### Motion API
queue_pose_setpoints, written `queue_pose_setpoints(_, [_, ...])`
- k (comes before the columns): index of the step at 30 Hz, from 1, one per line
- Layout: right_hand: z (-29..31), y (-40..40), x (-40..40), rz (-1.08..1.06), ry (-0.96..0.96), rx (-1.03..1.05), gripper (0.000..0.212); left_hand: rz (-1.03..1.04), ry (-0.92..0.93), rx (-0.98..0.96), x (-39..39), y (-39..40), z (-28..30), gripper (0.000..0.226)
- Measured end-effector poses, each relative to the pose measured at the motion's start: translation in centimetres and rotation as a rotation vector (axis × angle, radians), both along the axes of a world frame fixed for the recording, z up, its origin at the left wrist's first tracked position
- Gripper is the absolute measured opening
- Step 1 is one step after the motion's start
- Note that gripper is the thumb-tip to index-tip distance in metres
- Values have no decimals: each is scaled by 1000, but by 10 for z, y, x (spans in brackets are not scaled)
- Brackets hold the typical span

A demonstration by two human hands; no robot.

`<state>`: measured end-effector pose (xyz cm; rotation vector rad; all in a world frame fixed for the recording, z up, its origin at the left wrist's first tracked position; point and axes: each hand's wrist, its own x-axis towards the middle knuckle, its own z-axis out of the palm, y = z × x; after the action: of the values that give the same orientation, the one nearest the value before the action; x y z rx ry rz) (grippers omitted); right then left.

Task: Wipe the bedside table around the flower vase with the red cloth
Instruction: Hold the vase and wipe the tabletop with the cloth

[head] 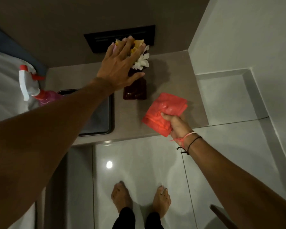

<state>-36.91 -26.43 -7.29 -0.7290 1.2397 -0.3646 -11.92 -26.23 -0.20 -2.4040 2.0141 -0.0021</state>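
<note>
Head-cam view, shot pretty much straight down at the bedside table point(163, 70), a grey slab tucked into a corner of the room. Flower vase point(135, 90), dark brown, is seen standing near the middle of it, with white and yellow flowers point(141, 61) packed in the top. Left hand point(120, 63) is laid over the flowers from the left, fingers spread loosely across the blooms and the thumb pressed against the vase neck. Whether the vase is actually gripped can't be told from this angle.

Red cloth point(163, 113) is held folded in the right hand point(177, 125), pinched between the thumb on top and the fingers curled underneath. It's positioned just right of the vase, toward the front edge of the table; whether it's touching the surface can't really be made out. Pink and black strings are worn on that wrist.

Left of the vase, a dark tray point(104, 116) is partly covered by the left forearm. Further left, a pink spray bottle point(35, 90) with a white and red trigger is seen by the bed. Bare feet are visible on glossy floor tiles below.
</note>
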Motion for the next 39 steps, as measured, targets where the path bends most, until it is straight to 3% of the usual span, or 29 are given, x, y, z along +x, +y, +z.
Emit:
queue_pose_setpoints(4, [-2,-1,38,-186,77,-183,27,-25,19,16,11,-17,8,84])
queue_pose_setpoints(6, [-2,2,55,-145,180,-366,33,-35,45,33,18,-28,13,82])
queue_pose_setpoints(10, [-4,11,93,19,423,-823,84,-41,88,107,34,-54,22,81])
queue_pose_setpoints(13, [-9,6,122,134,627,-1201,80,-33,120,128,45,-67,26,81])
queue_pose_setpoints(18, [-53,7,148,526,900,-1507,74,-38,98,90,48,-72,23,80])
queue_pose_setpoints(22, [-76,16,151,770,999,-1482,75,-44,96,105,52,-75,22,82])
queue_pose_setpoints(30, [-74,35,133,855,972,-1469,68,-31,106,85,50,-73,24,83])
queue_pose_setpoints(32, [-66,41,127,768,890,-1445,59,-25,103,85,48,-72,25,83])
queue_pose_setpoints(36, [-41,37,121,307,783,-1380,63,-19,87,89,48,-71,26,83])
queue_pose_setpoints(39, [-26,10,134,307,870,-1444,70,-33,69,87,48,-71,24,84])
